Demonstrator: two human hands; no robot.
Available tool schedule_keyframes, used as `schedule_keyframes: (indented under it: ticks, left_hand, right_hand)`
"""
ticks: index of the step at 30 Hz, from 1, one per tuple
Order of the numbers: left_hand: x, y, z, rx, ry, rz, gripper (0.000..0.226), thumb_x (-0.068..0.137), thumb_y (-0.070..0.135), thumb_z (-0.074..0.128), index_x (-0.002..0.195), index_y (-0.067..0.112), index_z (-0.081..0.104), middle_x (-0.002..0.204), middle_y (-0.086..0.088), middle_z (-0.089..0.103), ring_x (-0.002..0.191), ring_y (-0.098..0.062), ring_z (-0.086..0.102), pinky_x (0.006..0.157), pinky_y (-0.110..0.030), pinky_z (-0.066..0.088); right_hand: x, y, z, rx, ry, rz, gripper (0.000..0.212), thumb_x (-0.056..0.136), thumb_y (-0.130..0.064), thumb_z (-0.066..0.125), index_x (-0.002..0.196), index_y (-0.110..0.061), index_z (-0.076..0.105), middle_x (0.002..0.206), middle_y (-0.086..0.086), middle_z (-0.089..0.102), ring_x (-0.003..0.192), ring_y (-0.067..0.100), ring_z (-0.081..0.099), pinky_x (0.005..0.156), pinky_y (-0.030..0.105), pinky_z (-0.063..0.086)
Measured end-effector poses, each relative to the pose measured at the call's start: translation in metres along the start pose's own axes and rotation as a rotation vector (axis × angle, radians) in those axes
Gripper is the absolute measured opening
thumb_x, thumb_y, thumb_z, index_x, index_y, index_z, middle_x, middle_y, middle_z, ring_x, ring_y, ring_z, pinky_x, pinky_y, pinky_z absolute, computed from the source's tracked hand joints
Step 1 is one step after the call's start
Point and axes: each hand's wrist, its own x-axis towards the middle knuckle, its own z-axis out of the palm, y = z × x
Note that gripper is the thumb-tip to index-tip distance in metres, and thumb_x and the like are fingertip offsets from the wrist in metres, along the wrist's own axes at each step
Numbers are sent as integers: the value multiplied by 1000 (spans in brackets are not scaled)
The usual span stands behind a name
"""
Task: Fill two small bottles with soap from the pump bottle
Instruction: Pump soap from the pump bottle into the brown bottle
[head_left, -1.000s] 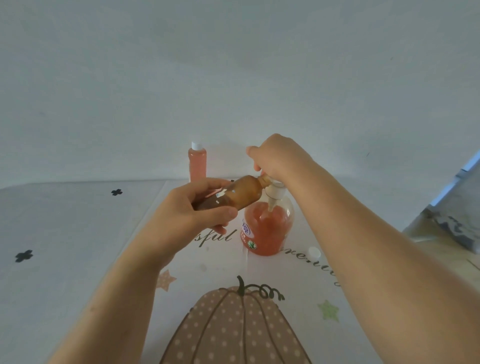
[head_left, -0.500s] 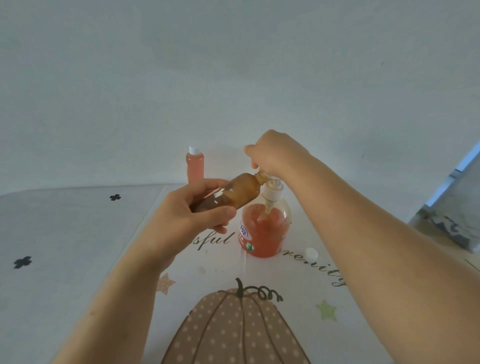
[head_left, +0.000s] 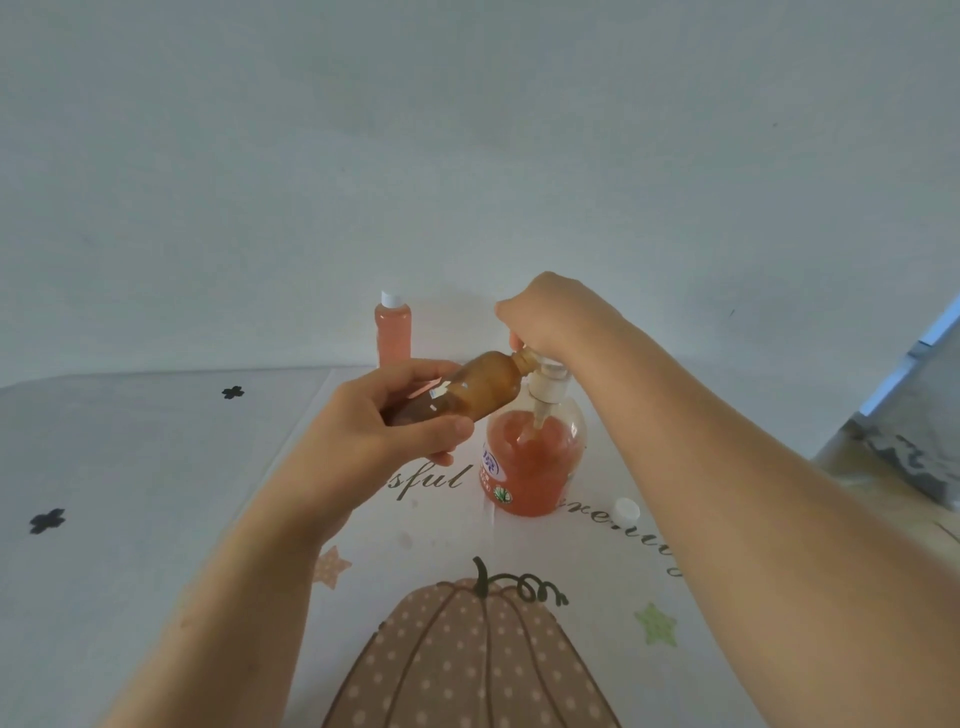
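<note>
The small bottle (head_left: 470, 392) you are filling is amber, translucent and uncapped. It lies tilted nearly on its side just above and left of the pump bottle (head_left: 527, 467), with its open neck raised against the pump spout so that dispensed soap enters the mouth directly. Your left hand (head_left: 379, 441) grips its lower body, fingers over the top and thumb clamped underneath, to hold that tilt. Your right hand (head_left: 556, 317) sits on top of the pump bottle, fingers curled down over the pump head, which they hide, placed to press it. The pump bottle stands upright, partly full of orange-pink soap. Behind it to the left stands a second small bottle (head_left: 393, 332), capped white and full. A loose white cap (head_left: 626, 509) lies right of the pump bottle on the pumpkin-print mat (head_left: 467, 665), probably set aside for reclosing.
</note>
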Motion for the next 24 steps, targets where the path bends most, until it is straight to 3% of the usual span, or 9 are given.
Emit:
schedule_keyframes:
  ticks: [3,7,13,24]
  left_hand:
    - [-1,2,2,-20,24,19,38,76,5,78,109,22,71,78,-1,72,66,-21,70,61,-14,50]
    - [-3,4,4,-31,31,25,37,76,6,78,107,24,72,78,-1,73,67,-22,71,61,-14,50]
    - [-1,5,2,-11,17,5,37,77,8,78,109,23,71,82,-3,73,69,-23,72,61,-13,50]
    - [3,-3,0,-9,-6,-26,39,76,3,78,110,20,70,78,0,73,66,-20,69,65,-21,54]
  right_hand:
    - [-4,-4,-7,-44,15,-15,27,91,-17,49,97,-12,75,79,3,70,58,20,57,59,25,40]
    - [-5,-5,-12,-102,49,-53,22,94,-19,50,95,-12,71,90,2,75,64,20,60,59,26,39]
    - [0,-3,-8,-19,37,-32,29,94,-22,48,96,-11,75,81,5,73,60,21,59,59,26,41]
    - [7,8,8,56,44,-67,36,94,-32,45,93,-12,74,84,6,71,76,26,64,70,32,46]
